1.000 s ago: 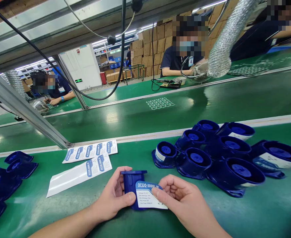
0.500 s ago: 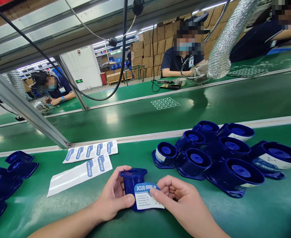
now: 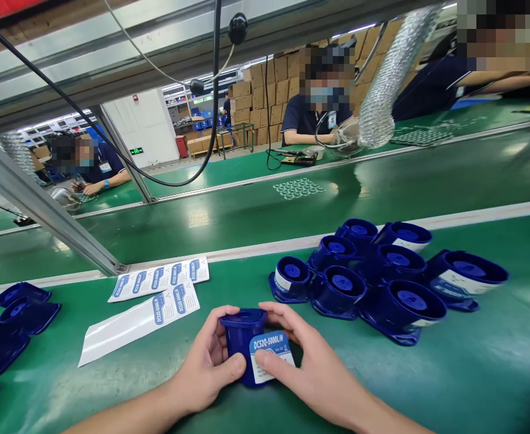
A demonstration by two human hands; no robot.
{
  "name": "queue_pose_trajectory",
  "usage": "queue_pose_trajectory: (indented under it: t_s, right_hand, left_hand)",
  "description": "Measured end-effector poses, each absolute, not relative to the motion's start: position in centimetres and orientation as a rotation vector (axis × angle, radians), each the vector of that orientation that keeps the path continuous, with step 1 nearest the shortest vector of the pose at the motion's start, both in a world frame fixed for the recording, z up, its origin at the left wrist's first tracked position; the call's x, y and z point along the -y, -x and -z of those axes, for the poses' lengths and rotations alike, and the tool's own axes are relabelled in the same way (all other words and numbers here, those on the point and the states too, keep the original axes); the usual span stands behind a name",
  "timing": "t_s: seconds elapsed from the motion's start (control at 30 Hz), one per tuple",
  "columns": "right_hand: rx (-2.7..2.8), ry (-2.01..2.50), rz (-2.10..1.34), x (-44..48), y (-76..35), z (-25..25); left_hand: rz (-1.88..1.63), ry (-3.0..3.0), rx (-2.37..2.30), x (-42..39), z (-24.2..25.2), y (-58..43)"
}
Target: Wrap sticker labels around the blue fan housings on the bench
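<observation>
A dark blue plastic housing [image 3: 242, 328] stands upright with its flange on top, between my hands. My left hand [image 3: 213, 355] is wrapped round its left side, thumb on the front. A white and blue label [image 3: 269, 342] lies on the front right of the housing, its right part standing out past the side. My right hand [image 3: 299, 355] grips the housing from the right, fingers behind the flange and thumb pressed on the label. Left of centre, a partly used label sheet [image 3: 120, 328] overlaps a fuller label sheet [image 3: 156, 278].
Several blue housings [image 3: 341, 283] stand at the right, some with labels; more blue housings [image 3: 3, 337] are at the left edge. A metal post [image 3: 66, 217] and a hanging black cable [image 3: 156, 179] are ahead. Co-workers sit across the green line [image 3: 229, 211].
My right hand has moved from holding the label's right edge to gripping the housing, its thumb now further left on the label. The view has shifted slightly to the right.
</observation>
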State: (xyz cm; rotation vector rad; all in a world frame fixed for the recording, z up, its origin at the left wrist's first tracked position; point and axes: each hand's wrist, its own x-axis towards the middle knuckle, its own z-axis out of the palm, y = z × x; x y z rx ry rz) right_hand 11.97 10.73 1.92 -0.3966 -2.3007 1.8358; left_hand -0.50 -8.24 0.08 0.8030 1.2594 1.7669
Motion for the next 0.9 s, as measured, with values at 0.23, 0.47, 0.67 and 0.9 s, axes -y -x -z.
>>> queue_pose_trajectory:
  t_s: [0.23, 0.47, 0.67, 0.9]
  right_hand:
    - [2.144, 0.388, -2.060, -9.8, -11.7, -2.4]
    - [2.447, 0.453, -1.740, -9.1, -12.6, -2.6]
    - [2.554, 0.391, -1.647, -9.6, -13.0, -3.1]
    - [2.566, 0.387, -1.593, -10.0, -12.7, -3.7]
  left_hand:
    - [-1.772, -0.879, -1.364, 8.5, 0.4, 0.2]
    - [-1.777, -0.841, -1.357, 8.8, 0.1, 0.2]
    - [-1.744, -0.826, -1.371, 8.8, -0.2, 0.2]
    - [-1.731, -0.838, -1.401, 8.8, -0.4, 0.4]
